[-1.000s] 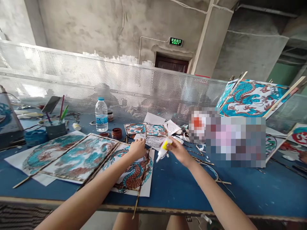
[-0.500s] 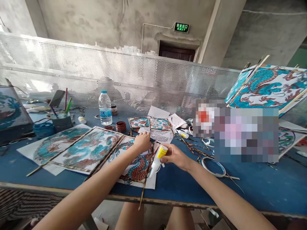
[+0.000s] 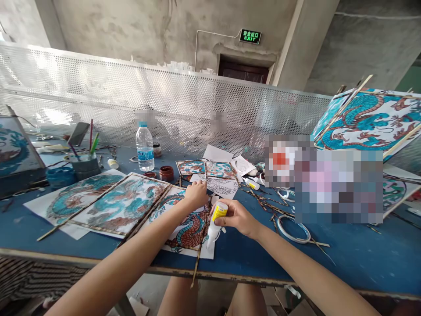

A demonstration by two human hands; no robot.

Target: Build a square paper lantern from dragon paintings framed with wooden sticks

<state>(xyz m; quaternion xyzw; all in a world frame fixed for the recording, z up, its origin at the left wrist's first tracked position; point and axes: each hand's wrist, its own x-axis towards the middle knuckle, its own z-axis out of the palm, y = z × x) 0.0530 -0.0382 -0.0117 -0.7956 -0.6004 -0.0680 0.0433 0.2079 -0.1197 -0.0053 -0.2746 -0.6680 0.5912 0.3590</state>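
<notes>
My right hand [image 3: 237, 218] grips a white glue bottle [image 3: 219, 215] with a yellow label, its nozzle pointing down. The tip is at the right edge of a painted dragon picture [image 3: 187, 228] in teal and brown, close beside a thin, dark-mottled bamboo strip [image 3: 198, 262]. That strip runs along the picture's edge and sticks out past the table's front. My left hand [image 3: 196, 194] rests at the upper right of the picture, near the strip's far end. Its fingers are curled down, and what is under them is hidden.
Left of the picture lies a framed teal painting [image 3: 121, 204]. Behind stand a water bottle [image 3: 145, 151], a brown paint jar [image 3: 166, 173] and a brush cup [image 3: 84, 164]. To the right are loose strips [image 3: 258, 199], a white coil [image 3: 294, 229] and a raised dragon panel [image 3: 368, 118].
The glue bottle has tilted slightly more upright, and its tip sits a little lower along the strip. My left hand has stayed in nearly the same place.
</notes>
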